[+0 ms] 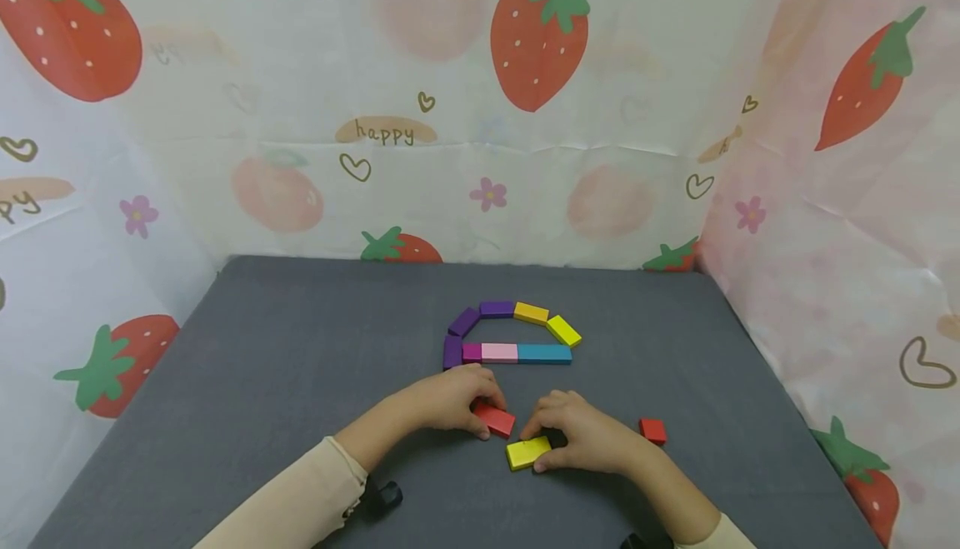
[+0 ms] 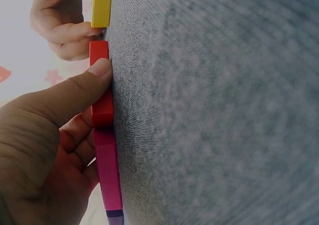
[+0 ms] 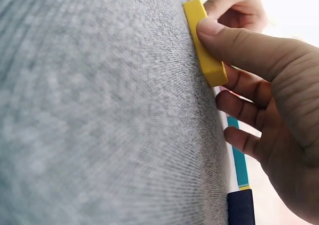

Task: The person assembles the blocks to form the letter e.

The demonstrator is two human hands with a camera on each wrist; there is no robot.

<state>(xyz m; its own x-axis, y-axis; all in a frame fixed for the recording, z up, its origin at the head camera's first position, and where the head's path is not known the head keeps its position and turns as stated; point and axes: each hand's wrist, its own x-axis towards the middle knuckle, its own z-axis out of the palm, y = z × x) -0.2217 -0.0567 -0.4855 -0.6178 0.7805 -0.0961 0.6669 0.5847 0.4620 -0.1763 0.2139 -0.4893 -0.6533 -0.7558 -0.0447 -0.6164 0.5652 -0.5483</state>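
My left hand [image 1: 453, 399] pinches a red block [image 1: 495, 420] between thumb and fingers, low over the grey cloth. To its right, my right hand [image 1: 588, 436] holds a yellow block [image 1: 528, 453] by one end. In the left wrist view the thumb lies across the red block [image 2: 102, 110], and the yellow block [image 2: 101, 8] is just beyond it. The right wrist view has the thumb pressed on the yellow block [image 3: 204, 48], the other fingers bent behind it. A dark navy block [image 3: 241, 207] stands past those fingers.
Behind the hands, purple blocks [image 1: 497, 309], an orange-yellow block [image 1: 531, 313] and a yellow one [image 1: 563, 331] form an arch. Below it runs a row of magenta [image 1: 472, 353], pink [image 1: 499, 353] and teal [image 1: 545, 354] blocks. Another red block [image 1: 652, 431] lies right of my right hand.
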